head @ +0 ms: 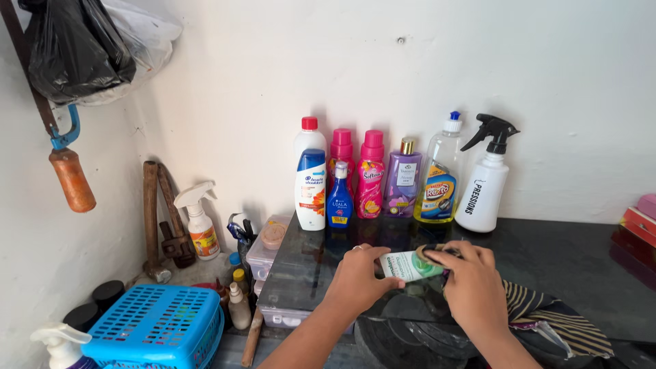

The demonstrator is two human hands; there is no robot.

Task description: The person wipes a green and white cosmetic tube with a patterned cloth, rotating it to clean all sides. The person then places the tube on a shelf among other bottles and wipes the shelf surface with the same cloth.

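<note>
We gripped a tube [408,265] between left hand [357,279] and right hand [471,281], bottles [355,178] at twelve o'clock on the counter [567,256].

Seven bottles stood along the wall: one white shampoo bottle [311,174], one small blue bottle [339,197], two pink bottles [370,175], one purple bottle [403,178], one clear bottle [441,171], one white spray bottle [486,178] (a second sprayer [199,222] stood lower left). One blue basket [157,326].

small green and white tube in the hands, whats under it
Under the small green and white tube lies the dark glossy countertop. The left hand and right hand cover its ends.
</note>
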